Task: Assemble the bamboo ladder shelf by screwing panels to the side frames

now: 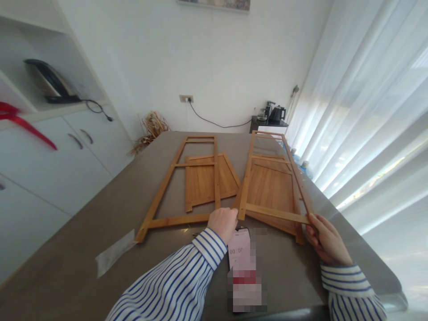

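My left hand [223, 223] is closed at the near end of the wooden frames. It covers the lower right corner of the left wooden frame [160, 191], and its knuckles meet the foot of the right wooden frame [247, 183]. Which of the two it grips I cannot make out. My right hand [329, 238] pinches the near right corner of the right frame, which lies over a slatted wooden panel [272, 185]. A second wooden panel [200, 180] sits partly under the left frame. Below my left hand lies a phone [240, 249], partly blurred out.
All this rests on a grey-brown table [100, 214]. A translucent plastic bag [115, 253] lies at the left. Black kettle equipment [277, 114] stands beyond the far edge, white cabinets [43, 151] at left, sheer curtains [374, 111] at right.
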The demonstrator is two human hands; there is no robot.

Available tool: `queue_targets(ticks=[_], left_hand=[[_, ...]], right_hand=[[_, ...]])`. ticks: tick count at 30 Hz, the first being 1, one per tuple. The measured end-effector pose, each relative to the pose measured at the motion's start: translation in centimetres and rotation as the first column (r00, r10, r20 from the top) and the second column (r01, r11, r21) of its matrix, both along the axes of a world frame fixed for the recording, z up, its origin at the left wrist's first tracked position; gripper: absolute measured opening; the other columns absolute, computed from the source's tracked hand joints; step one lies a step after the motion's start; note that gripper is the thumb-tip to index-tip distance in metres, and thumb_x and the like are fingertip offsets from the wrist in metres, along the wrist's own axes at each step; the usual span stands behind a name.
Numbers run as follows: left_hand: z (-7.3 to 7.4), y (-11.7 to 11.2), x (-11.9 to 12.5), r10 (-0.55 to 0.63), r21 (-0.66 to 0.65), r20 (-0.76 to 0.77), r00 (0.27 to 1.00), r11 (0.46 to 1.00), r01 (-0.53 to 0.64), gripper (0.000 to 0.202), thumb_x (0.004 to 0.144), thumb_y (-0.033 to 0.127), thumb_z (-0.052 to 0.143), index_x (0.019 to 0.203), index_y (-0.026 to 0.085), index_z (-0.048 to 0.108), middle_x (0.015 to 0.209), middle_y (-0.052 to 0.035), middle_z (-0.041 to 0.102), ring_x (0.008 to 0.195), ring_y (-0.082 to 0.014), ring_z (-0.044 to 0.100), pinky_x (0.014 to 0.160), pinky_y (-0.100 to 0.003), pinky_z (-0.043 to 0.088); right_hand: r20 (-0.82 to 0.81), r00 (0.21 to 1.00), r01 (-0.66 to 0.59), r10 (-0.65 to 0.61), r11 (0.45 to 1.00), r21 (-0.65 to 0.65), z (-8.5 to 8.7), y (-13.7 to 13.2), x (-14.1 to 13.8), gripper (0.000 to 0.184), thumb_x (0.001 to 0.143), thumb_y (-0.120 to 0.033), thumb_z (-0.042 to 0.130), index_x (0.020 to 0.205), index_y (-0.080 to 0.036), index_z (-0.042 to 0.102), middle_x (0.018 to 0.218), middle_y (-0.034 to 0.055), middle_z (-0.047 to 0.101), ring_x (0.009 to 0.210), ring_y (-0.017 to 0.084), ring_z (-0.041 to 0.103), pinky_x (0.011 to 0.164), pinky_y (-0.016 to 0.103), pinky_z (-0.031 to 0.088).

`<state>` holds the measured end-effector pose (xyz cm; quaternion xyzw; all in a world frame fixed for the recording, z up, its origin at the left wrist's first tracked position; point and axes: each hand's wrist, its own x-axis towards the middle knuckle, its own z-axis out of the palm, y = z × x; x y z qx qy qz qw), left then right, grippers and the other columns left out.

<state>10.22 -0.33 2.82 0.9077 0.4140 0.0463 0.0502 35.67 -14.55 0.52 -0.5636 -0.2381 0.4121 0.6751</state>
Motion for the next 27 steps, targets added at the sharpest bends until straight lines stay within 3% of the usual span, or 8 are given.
queue_targets(ticks=[6,13,18,22,27], left_hand=[[0.0,-0.3,0.5,0.04,-0.04,0.008,0.999,0.998,-0.04,0.011,0.082,0.021,0.049,0.086,0.016,0.057,0.085,-0.0091,0.065,0.083,-0.0247,0.063,0.068,-0.035,0.048],[0.6,-0.8,0.8,0.041,-0.036,-0.032,0.999,0.998,-0.042,0.02,0.081,0.007,0.038,0.094,0.014,0.052,0.085,-0.0104,0.066,0.083,-0.0261,0.064,0.067,-0.037,0.049],[0.3,-0.6,0.5,0.052,-0.025,-0.026,0.998,0.998,-0.053,0.023,0.078,0.006,0.039,0.095,0.013,0.053,0.083,-0.0101,0.066,0.081,-0.027,0.064,0.065,-0.037,0.049],[0.0,-0.1,-0.5,0.047,-0.072,0.063,0.997,0.996,-0.043,0.024,0.076,0.011,0.045,0.095,0.018,0.059,0.086,-0.0077,0.066,0.08,-0.0238,0.063,0.067,-0.034,0.048],[0.6,0.9,-2.0,0.073,-0.153,0.286,0.956,0.988,-0.029,0.027,0.075,0.016,0.049,0.094,0.023,0.066,0.088,-0.0032,0.067,0.08,-0.0178,0.062,0.072,-0.029,0.046]], right_hand=[[-0.006,1.0,-0.001,0.001,1.0,0.008,0.0,0.0,0.1,0.027,0.076,-0.043,0.062,0.075,-0.018,0.051,0.051,-0.006,0.043,0.034,0.001,0.034,0.029,0.012,0.021],[0.029,1.0,0.007,-0.007,1.0,-0.001,-0.1,0.0,0.0,0.029,0.076,-0.044,0.062,0.071,-0.018,0.05,0.051,-0.0058,0.043,0.035,0.001,0.033,0.03,0.012,0.022],[0.018,1.0,-0.008,0.008,1.0,-0.009,0.0,0.1,0.0,0.031,0.073,-0.045,0.065,0.071,-0.018,0.05,0.05,-0.0058,0.043,0.034,0.002,0.033,0.029,0.012,0.021],[0.033,0.999,-0.001,0.002,1.0,-0.02,-0.1,0.0,0.0,0.031,0.073,-0.045,0.065,0.071,-0.018,0.05,0.05,-0.0058,0.043,0.034,0.002,0.034,0.029,0.012,0.022],[0.05,0.999,-0.004,0.005,1.0,-0.025,-0.2,-0.1,0.0,0.03,0.075,-0.045,0.063,0.07,-0.019,0.049,0.051,-0.0059,0.043,0.034,0.002,0.033,0.029,0.013,0.022]])
